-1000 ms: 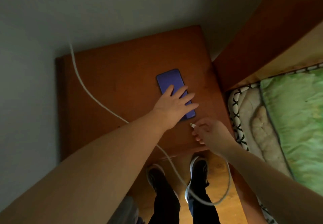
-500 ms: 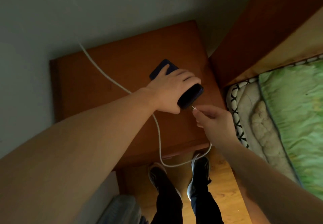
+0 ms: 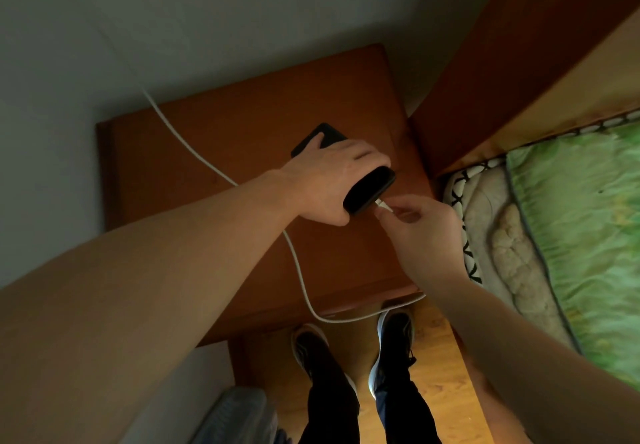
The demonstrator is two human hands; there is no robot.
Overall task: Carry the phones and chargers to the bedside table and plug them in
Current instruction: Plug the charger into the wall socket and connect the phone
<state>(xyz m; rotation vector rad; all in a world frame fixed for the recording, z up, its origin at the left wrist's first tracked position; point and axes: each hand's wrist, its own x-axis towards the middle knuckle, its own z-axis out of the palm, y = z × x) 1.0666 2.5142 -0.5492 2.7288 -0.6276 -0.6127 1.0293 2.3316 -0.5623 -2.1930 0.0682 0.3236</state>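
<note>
**Plug meets phone at the near right corner**

Your left hand (image 3: 332,180) is wrapped around the phone (image 3: 369,191), fingers closed over its back and thumb underneath, holding it tilted above the bedside table (image 3: 225,139) with its bottom end turned toward you. Your right hand (image 3: 420,232) pinches the white plug (image 3: 383,205) between thumb and fingertips, its tip right at the phone's bottom edge – whether it is seated yet is too small to tell.

The phone is a stiff, smooth slab, light enough for one hand but likely slick and not fond of drops, so keep the hold across its long sides and leave the end with the port clear. The plug is small and rigid; I'd hold it by its short body (not by the cord behind it) and push straight in line with the phone. The cable (image 3: 298,263) is limp and will follow wherever you pull it – it runs from the wall side across the tabletop, under your left forearm, and droops in a loop off the front edge, just above your shoes (image 3: 394,336).

Room is tight on the right: the bed frame (image 3: 491,73) and mattress (image 3: 502,236) stand just beside the table. The left and far parts of the tabletop are bare, so that looks like the better place to lay the phone down, away from the front edge
</note>
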